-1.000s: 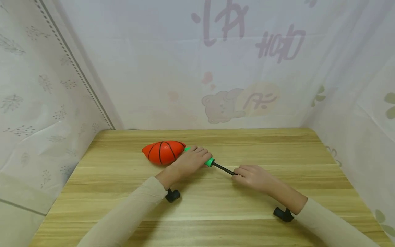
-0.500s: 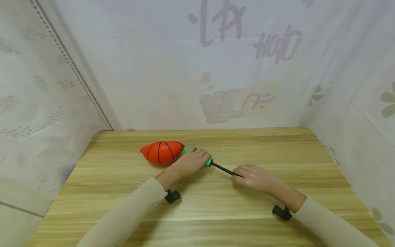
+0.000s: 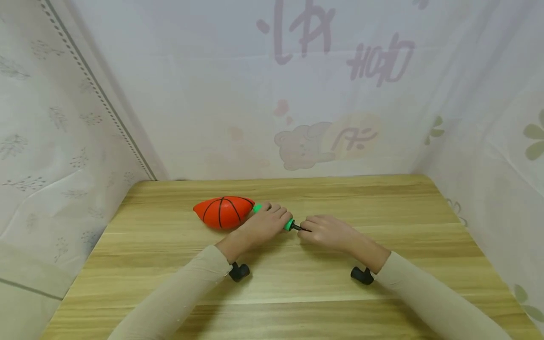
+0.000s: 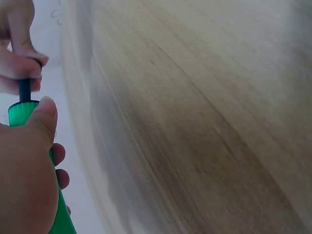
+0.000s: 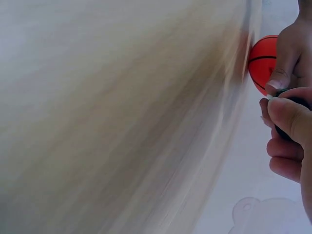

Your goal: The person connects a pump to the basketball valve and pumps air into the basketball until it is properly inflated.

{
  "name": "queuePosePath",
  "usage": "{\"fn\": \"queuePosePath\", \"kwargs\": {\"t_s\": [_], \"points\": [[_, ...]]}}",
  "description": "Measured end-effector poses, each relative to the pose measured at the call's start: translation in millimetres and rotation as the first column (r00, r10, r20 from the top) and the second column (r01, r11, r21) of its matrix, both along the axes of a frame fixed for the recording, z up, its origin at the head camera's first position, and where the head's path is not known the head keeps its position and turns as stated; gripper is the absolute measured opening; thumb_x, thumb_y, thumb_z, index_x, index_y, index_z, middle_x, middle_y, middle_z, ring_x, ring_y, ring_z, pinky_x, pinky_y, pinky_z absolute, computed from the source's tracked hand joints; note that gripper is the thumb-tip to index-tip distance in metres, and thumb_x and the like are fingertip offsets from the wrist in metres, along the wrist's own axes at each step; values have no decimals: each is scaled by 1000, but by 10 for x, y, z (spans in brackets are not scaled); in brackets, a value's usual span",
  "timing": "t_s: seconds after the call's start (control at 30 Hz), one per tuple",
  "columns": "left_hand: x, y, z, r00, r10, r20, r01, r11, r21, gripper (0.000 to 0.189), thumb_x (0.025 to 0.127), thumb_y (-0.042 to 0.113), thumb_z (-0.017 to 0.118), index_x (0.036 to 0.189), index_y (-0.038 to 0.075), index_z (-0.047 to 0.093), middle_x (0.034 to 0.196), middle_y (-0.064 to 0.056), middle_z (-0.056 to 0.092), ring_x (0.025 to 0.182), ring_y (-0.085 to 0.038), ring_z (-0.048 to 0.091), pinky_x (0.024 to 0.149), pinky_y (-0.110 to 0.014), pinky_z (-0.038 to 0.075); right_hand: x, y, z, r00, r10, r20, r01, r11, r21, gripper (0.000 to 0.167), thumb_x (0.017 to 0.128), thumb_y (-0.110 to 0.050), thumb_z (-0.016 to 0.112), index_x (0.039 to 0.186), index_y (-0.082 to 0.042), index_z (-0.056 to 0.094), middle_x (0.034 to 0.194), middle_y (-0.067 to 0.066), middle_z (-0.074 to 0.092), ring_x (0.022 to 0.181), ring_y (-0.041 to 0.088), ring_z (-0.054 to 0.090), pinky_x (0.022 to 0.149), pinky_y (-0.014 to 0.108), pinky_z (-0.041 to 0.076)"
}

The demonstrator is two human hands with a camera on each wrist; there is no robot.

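A green hand pump (image 4: 64,220) with a black rod (image 3: 297,227) lies between the two hands. My left hand (image 3: 267,223) wraps round its green barrel, thumb along the top in the left wrist view. At the other end my right hand (image 3: 327,232) grips the black handle (image 5: 283,134), which the fingers mostly cover. Only a short length of rod shows between the hands. An orange-red ball (image 3: 223,213) with black basketball lines, pointed at its ends and not round, touches or nearly touches the pump's far green end. The exact joint is hard to see.
The wooden table (image 3: 255,311) carries ball and pump. White patterned cloth (image 3: 204,104) hangs behind and at both sides. A black wrist mount (image 3: 239,272) sits under the left wrist, and another black mount (image 3: 362,275) under the right.
My right hand has moved left toward my left hand, and the exposed rod has grown much shorter. The left hand keeps its grip, and the ball stays about where it was.
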State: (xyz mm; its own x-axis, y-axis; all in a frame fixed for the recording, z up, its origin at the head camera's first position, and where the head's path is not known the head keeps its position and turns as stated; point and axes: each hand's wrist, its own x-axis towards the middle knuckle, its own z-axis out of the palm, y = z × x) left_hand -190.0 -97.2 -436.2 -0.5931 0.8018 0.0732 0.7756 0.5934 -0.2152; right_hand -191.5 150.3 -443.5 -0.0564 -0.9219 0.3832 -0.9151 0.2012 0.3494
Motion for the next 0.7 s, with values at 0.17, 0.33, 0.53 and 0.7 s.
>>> {"fn": "queuePosePath", "kwargs": {"t_s": [0.17,0.33,0.53,0.7], "points": [[-17,-36,13,1000,-1,31,0,999,38,23,105,31,57,119,13,55,110,2,58,105,-17,54,96,-36,43,-30,-46,-33,999,18,-42,-20,999,-46,28,110,-5,41,96,-7,66,88,2,63,71,11,55,64,19,48],[-59,-66,22,999,-14,46,11,997,77,21,104,31,57,119,16,55,114,4,60,108,-16,55,98,-34,43,37,93,-47,996,42,-74,-49,994,-100,41,112,-8,28,95,-8,66,88,3,65,72,14,59,63,22,52],[-68,-102,21,998,-30,52,24,995,101,23,104,33,57,119,16,55,111,4,59,106,-16,54,98,-35,44,208,398,-33,997,49,-58,-54,995,-89,32,110,-6,37,97,-7,65,90,4,66,76,15,63,66,26,55],[-49,-99,3,998,-46,46,42,994,101,23,104,31,56,120,14,55,111,3,60,106,-17,54,98,-35,44,319,608,-53,996,62,-69,-68,994,-85,33,110,-4,37,98,-6,67,93,7,69,79,17,66,68,27,58]]}}
